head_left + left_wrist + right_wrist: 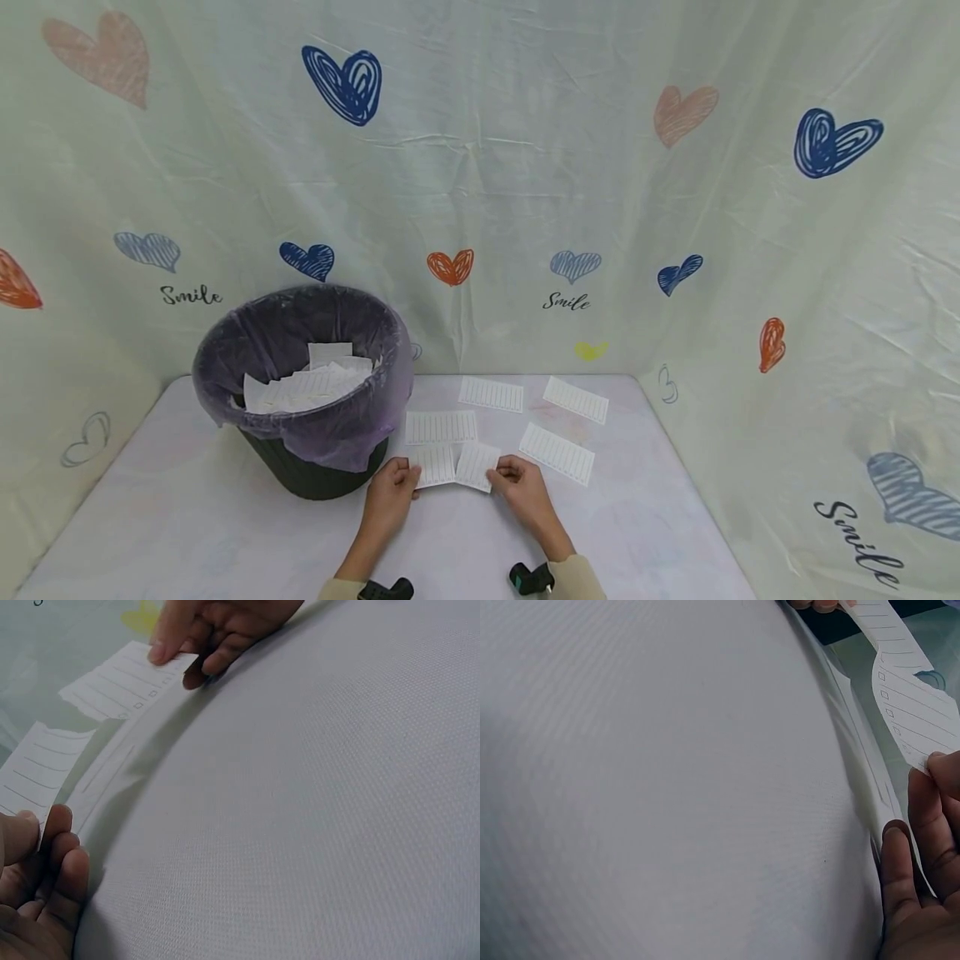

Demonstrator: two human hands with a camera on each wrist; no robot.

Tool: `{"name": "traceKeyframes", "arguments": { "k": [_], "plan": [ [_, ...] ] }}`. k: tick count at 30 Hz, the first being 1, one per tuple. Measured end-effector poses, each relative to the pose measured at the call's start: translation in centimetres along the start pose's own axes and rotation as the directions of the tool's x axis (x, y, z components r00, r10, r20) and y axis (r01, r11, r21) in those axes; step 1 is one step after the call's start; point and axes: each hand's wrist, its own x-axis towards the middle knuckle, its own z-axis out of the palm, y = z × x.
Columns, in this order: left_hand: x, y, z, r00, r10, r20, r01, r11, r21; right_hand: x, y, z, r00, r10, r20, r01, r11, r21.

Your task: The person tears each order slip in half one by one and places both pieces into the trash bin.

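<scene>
Two pieces of white lined paper hang side by side low over the table, between the hands. My left hand (387,497) pinches the left paper piece (433,467) at its outer lower corner, thumb on top. The right paper piece (477,465), tilted a little, is pinched at its outer edge by my right hand (522,492). In the left wrist view a gap parts the pieces, and the right piece (112,682) has a ragged inner edge. Small printed boxes line one edge of that piece in the right wrist view (907,712).
Several lined paper slips, one of them a slip (441,427) just beyond the hands, lie flat on the white table (225,533). At left stands a dark bin (315,475) with a purple liner (382,333), holding white paper pieces (315,387). A heart-printed curtain (480,183) surrounds the table.
</scene>
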Motion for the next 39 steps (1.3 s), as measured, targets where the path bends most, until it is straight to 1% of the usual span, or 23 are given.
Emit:
{"name": "traceKeyframes", "arguments": {
  "k": [11, 18, 25, 33, 36, 39],
  "plan": [
    [-0.06, 0.15, 0.04, 1.0, 0.008, -0.01, -0.008, 1.0, 0.021, -0.01, 0.18, -0.01, 1.0, 0.008, -0.015, -0.008, 0.999, -0.037],
    [-0.02, 0.21, 0.21, 1.0, 0.008, -0.024, -0.007, 1.0, 0.03, 0.0, 0.28, 0.0, 1.0, 0.01, -0.024, -0.01, 0.999, -0.037],
    [0.04, 0.08, 0.35, 0.999, -0.002, -0.033, 0.003, 1.0, 0.026, -0.11, 0.15, 0.06, 0.999, 0.033, -0.031, -0.034, 0.999, -0.023],
    [-0.03, 0.03, 0.23, 0.999, -0.006, -0.04, 0.007, 1.0, 0.029, -0.14, 0.31, 0.06, 0.999, 0.014, -0.035, -0.015, 1.0, -0.021],
    [0.0, 0.05, 0.08, 0.999, -0.003, -0.036, 0.004, 1.0, 0.027, -0.17, 0.38, -0.05, 0.999, 0.015, -0.044, -0.016, 1.0, -0.023],
    [0.09, 0.02, 0.01, 0.999, -0.014, -0.035, 0.015, 1.0, 0.019, -0.14, 0.56, -0.16, 0.998, 0.023, -0.055, -0.024, 1.0, -0.019]
  ]
}}
